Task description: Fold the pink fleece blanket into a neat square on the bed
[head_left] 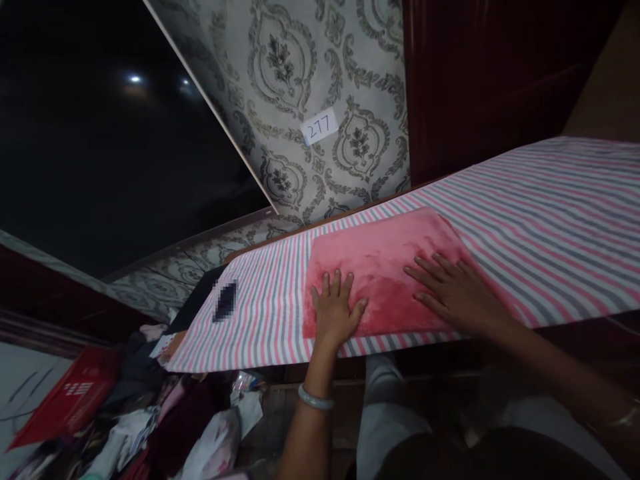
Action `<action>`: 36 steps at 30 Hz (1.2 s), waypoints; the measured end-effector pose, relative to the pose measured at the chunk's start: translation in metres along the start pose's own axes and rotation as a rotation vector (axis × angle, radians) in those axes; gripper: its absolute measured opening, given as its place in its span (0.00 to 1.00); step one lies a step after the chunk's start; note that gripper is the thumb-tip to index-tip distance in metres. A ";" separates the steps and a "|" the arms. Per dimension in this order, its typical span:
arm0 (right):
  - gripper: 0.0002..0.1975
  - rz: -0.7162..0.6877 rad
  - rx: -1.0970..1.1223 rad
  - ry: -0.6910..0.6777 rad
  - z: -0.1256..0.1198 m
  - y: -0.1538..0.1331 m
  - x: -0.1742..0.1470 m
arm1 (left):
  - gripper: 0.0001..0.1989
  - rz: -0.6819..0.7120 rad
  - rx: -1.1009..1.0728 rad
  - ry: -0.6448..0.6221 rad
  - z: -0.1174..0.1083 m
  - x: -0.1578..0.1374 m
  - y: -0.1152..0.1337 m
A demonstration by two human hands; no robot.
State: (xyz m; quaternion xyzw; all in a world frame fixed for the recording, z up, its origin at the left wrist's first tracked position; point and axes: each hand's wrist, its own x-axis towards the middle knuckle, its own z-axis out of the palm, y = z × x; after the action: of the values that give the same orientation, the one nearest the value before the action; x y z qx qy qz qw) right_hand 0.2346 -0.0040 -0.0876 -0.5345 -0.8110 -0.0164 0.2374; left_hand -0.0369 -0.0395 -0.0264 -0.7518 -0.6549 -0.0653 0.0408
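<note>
A pink plush cloth [370, 250], folded into a flat rectangle, lies on a striped sheet [270, 307] of pink, grey and white. Flat on the cloth's left part rests my left hand [336, 308], fingers spread and pointing away from me. My right hand [453, 293] lies on the cloth's right side with its fingers apart, pointing to the left. Neither hand grips anything. Darker smudges in the pile show around and between both hands.
A dark pixelated patch [225, 301] is at the sheet's left end. Below it, clothes and bags are heaped beside a red box [75, 397]. A large black screen [115, 133] stands behind left. A paper label [320, 127] reading 277 is on the patterned wall.
</note>
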 end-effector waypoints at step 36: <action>0.34 -0.018 -0.036 0.041 0.009 0.003 0.000 | 0.33 -0.036 -0.078 0.005 0.001 -0.003 -0.001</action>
State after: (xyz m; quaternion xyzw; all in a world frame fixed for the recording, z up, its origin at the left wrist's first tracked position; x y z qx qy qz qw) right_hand 0.2334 0.0000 -0.0961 -0.5310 -0.8103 -0.0441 0.2441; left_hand -0.0380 -0.0424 -0.0275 -0.7407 -0.6652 -0.0934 0.0117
